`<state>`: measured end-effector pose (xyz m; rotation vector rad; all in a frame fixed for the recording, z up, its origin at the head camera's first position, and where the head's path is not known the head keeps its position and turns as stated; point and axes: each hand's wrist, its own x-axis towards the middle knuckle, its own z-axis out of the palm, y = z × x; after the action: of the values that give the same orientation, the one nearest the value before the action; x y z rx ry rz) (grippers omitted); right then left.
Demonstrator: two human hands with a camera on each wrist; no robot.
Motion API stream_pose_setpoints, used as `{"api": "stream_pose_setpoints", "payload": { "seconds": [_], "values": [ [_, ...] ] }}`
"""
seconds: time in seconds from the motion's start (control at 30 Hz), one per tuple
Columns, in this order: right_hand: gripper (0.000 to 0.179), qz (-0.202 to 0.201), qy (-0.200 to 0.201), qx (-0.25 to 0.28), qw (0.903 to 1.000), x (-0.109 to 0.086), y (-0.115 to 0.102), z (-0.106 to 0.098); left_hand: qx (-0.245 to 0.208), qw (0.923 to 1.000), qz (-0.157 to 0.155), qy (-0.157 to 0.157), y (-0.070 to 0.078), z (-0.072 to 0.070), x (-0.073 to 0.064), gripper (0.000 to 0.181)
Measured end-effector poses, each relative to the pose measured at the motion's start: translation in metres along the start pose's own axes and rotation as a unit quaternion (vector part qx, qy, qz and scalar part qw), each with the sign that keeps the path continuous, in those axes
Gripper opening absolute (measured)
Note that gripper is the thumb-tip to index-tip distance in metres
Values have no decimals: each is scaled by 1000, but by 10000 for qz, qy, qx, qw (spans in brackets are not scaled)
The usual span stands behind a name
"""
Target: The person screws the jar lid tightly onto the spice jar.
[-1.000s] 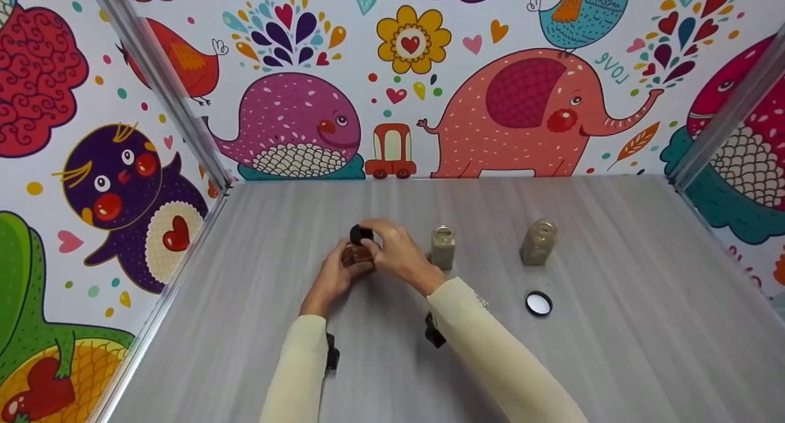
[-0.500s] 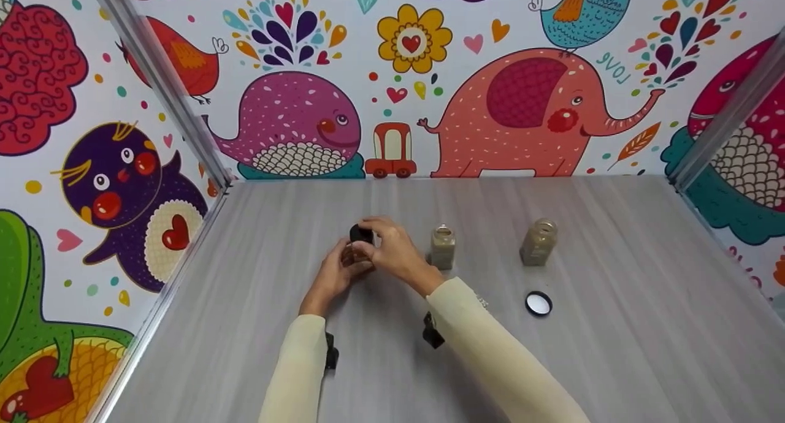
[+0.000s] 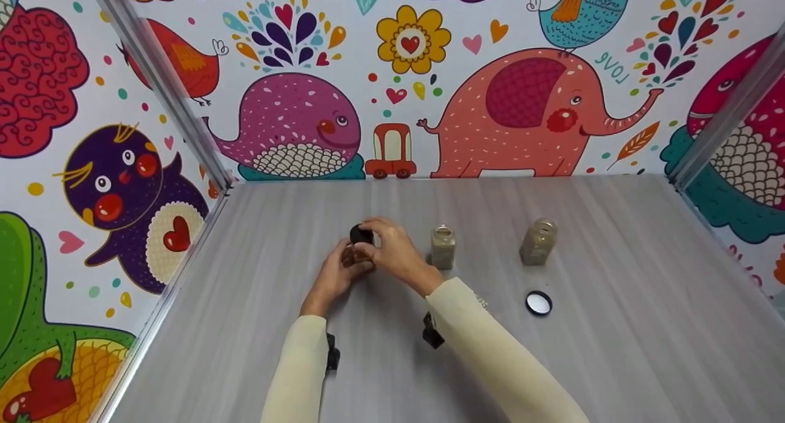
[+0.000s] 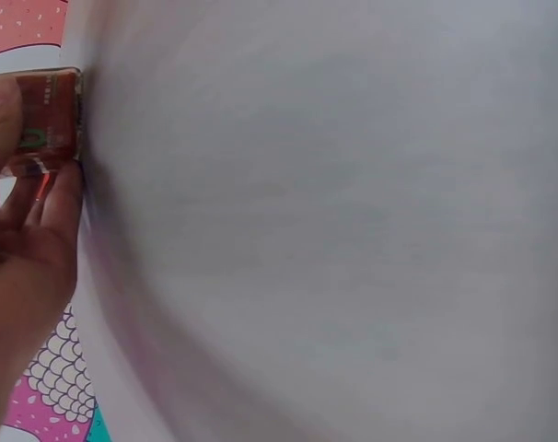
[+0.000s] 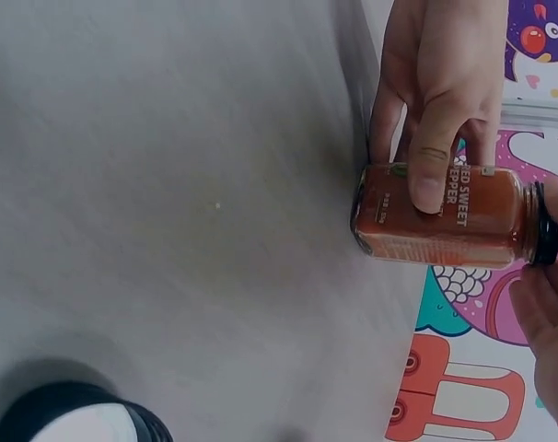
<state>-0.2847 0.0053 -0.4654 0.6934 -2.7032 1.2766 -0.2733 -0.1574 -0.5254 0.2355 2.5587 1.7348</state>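
Note:
A glass spice jar of red powder (image 5: pixel 486 226), with "sweet pepper" readable on its label, stands upright on the table. My left hand (image 3: pixel 334 276) grips its body, with the thumb across the label in the right wrist view. The jar's black lid (image 3: pixel 360 233) sits on its neck, and the fingers and thumb of my right hand (image 3: pixel 395 251) pinch it. In the left wrist view only the lower jar (image 4: pixel 53 110) and part of the left hand (image 4: pixel 30 249) show, at the left edge.
Two lidless jars of greyish-brown powder stand to the right, a nearer-in jar (image 3: pixel 443 254) beside the right hand and another jar (image 3: pixel 536 248) farther right. A black lid (image 3: pixel 538 303) lies white side up before it. Printed wall panels (image 3: pixel 306 122) border the grey table (image 3: pixel 613 325).
The right hand's thumb and fingers have shifted slightly around the lid. The left hand stays on the jar, and the other jars have not moved.

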Motion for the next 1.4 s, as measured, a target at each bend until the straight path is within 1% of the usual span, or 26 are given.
{"api": "stream_pose_setpoints", "payload": {
  "seconds": [0.1, 0.17, 0.3, 0.47, 0.53, 0.63, 0.77, 0.87, 1.0, 1.1, 1.2, 1.27, 1.4],
  "values": [
    [38, -214, -33, -56, 9998, 0, 1, 0, 35, 10000, -41, 5, -1, 0, 0, 57],
    [36, -266, -71, -76, 9996, 1, 2, -1, 81, 10000, 2, 3, 0, 0, 1, 57],
    [33, -161, -135, -83, 9997, 0, 0, -4, 57, 10000, 27, -15, 1, 1, 1, 57],
    [36, -46, -203, -170, 9996, -2, -2, -5, 57, 9999, -115, -21, 1, 0, 1, 59],
    [39, -62, -228, -254, 9994, -2, -3, -6, 130, 9998, -140, -34, 2, 0, 1, 60],
    [42, -158, -266, -333, 9990, -3, -2, -8, 123, 9997, -196, -36, 1, -1, 1, 59],
    [38, -425, -217, -372, 9982, -2, 1, -7, 117, 9997, -196, -33, 0, -1, 1, 59],
    [33, -571, -126, -367, 9976, -2, 3, -6, 181, 9998, -114, -10, 0, 0, 1, 59],
    [32, -661, 19, -380, 9971, -2, 5, -5, 204, 9998, -54, -3, 0, 1, 3, 59],
    [32, -755, 41, -424, 9962, -3, 6, -5, 250, 9997, -56, -23, 1, 1, 3, 56],
    [35, -775, -15, -455, 9960, -3, 7, -5, 295, 9995, -86, -56, 0, 0, 3, 55],
    [37, -707, -59, -426, 9966, -3, 6, -6, 320, 9994, -91, -64, 0, 0, 3, 54],
    [38, -673, -96, -375, 9970, -2, 5, -6, 301, 9995, -31, -55, -1, 0, 3, 49]
  ]
}}
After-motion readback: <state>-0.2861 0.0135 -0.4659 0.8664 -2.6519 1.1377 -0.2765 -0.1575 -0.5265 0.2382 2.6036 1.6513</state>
